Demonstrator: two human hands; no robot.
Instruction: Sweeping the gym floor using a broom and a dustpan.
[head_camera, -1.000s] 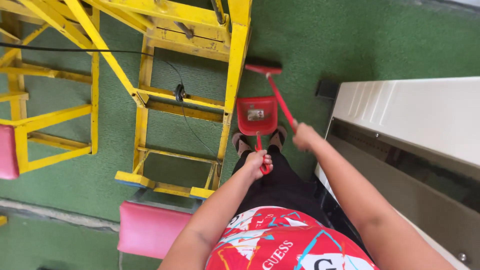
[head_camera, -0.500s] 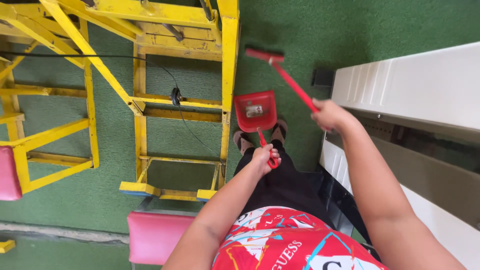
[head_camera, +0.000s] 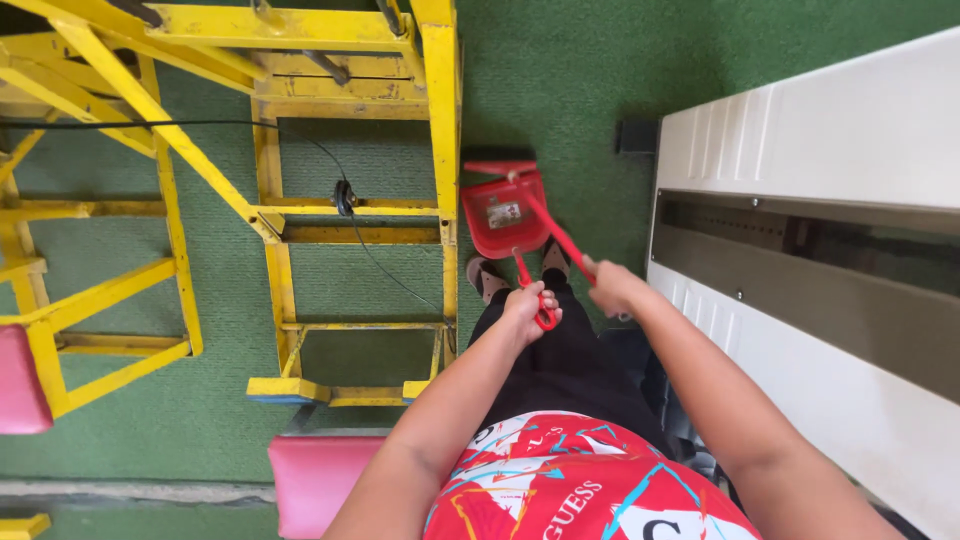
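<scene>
Head view: dustpan (head_camera: 503, 212) handle inside left fingers (head_camera: 527, 303).

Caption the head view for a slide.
Left hand holds red dustpan, right hand a red brush, over green carpet.

**Green floor, yellow frames, white cabinet**

Green carpet-like flooring (head_camera: 560, 80) is covering the whole room. Yellow metal frames (head_camera: 350, 210) are standing across the left half, with a black cable (head_camera: 345, 195) hanging through them. Pink padded seats (head_camera: 310, 475) are showing at the lower edge (one more at far left). A long white cabinet (head_camera: 830, 150) is running along the right, daylight falling on its top.
</scene>
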